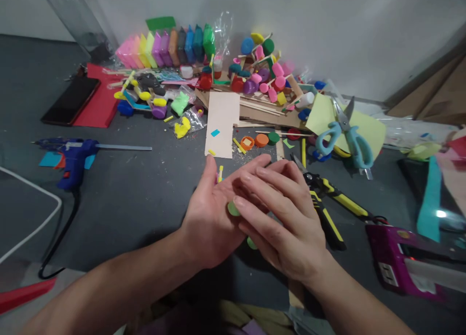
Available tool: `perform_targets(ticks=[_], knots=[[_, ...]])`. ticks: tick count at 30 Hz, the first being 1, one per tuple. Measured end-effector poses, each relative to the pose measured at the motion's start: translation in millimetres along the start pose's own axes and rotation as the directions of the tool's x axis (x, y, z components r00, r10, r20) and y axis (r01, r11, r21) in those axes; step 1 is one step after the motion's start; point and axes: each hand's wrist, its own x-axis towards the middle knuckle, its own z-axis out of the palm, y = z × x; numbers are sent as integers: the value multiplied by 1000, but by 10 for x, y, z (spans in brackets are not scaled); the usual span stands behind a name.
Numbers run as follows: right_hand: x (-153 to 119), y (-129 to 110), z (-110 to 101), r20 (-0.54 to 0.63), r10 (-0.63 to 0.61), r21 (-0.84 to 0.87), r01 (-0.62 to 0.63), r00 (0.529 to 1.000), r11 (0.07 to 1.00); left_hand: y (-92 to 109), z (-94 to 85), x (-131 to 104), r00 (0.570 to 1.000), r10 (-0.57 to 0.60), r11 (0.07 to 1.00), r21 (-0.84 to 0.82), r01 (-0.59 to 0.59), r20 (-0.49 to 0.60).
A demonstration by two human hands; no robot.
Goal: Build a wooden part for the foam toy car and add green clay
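My left hand (214,218) lies palm up just above the grey bench (138,194), fingers stretched toward the far side, and my right hand (287,223) lies flat across it, palm down, fingers pointing left and far. Between the two palms I press a soft light-green piece (233,209); only its edge shows at the left rim of my right fingers, and another green bit (251,243) peeps out nearer to me under the same hand. So neither grip is closed around anything: both hands are spread flat, sandwiching the green stuff. How long it is I cannot tell, since most of it is hidden. Just right of my right hand, almost touching it, lie the yellow-and-black cutters (327,204), handles running right and near. Farther right is a purple tool (396,257). On the far side, a card strip (222,124) lies with its long axis pointing away from me, with small round lids (261,140) beside it and blue-handled scissors (345,136) on a yellow sheet (371,128). Far left lies a blue glue gun (74,155), well apart, and beyond it a dark phone (71,99) on a red sheet (100,109). Colored clay blocks (171,46) line the wall.
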Motion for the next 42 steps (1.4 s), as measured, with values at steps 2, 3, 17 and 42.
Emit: perform_targets(ticks=[2,3,17,42], knots=[[-7,20,-2,11,-7,-17,7,1000,1000,-3,0,-2,1000,2,1000,-12,-2,23],[-11,30,0,15,-11,-20,11,1000,1000,-5,3,-4,1000,4,1000,-21,-3,28],[31,23,-45,43,-48,-1,48,998,999,10,38,-28,1000,-19,1000,5,19,-24],[39,73,-110,21,-22,-95,24,1000,995,-49,42,-42,1000,18,992,126,-14,-25]])
